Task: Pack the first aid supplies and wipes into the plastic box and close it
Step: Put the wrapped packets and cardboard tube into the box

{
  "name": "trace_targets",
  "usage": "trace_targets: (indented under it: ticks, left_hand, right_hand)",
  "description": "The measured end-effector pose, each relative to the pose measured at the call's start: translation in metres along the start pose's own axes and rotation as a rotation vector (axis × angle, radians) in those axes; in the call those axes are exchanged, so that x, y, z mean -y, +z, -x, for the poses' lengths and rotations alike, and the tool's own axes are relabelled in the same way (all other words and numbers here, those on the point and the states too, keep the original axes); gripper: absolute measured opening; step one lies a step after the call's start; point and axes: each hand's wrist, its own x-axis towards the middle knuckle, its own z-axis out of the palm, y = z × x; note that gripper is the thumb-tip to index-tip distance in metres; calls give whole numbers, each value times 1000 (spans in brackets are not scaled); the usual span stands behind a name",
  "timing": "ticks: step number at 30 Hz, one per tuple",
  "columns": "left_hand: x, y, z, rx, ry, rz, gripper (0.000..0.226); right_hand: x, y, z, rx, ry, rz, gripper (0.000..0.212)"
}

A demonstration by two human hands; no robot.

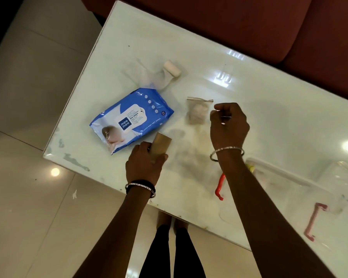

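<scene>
A blue pack of wet wipes (132, 119) lies on the white glass table (259, 109). Behind it sits a partly unrolled white bandage roll (171, 70). A small clear zip bag of cotton (198, 112) lies right of the wipes. My left hand (146, 163) grips a small tan cardboard box (161, 146) just in front of the wipes. My right hand (228, 125) hovers beside the zip bag with fingers loosely curled and nothing visibly in them. The clear plastic box (293, 189) with red and pink latches stands at the near right, under my right forearm.
A dark red sofa (269, 27) runs behind the table. Shiny tiled floor (28, 197) lies to the left and front. The table's near edge is chipped at the left corner. My legs show below the table edge.
</scene>
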Motion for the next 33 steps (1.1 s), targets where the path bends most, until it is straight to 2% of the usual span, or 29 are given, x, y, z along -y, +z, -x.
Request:
trace_targets:
  ticks: [4,8,10,12,14,16,20,25,29,33]
  left_hand:
    - [-2,-2,10,47,-89,245,46]
    - [-1,-8,18,62,-84,361,43]
    - [2,-10,21,62,-83,393,43]
    - [4,-13,25,60,-82,414,50]
    - [4,-15,28,57,-77,431,54]
    - [2,-17,31,51,-68,431,48]
    - [-7,-19,39,53,-40,427,41]
    - [-25,-14,59,113,18,468,39]
    - [-46,-5,78,185,70,524,41]
    - [-65,3,98,274,102,584,40]
  right_hand:
    - [-15,30,-13,44,125,108,29]
    - [-22,48,-18,133,218,186,72]
    - [-20,53,-20,177,257,192,84]
    - [-18,55,-23,242,292,192,79]
    - [-17,54,-27,315,284,225,64]
    - [-16,48,-28,328,283,192,53]
    - [-8,6,-12,233,279,-102,43]
    - [-5,-91,35,194,295,-395,33]
    - [-32,-158,69,133,367,-409,34]
    - [-71,-199,85,92,431,-235,32]
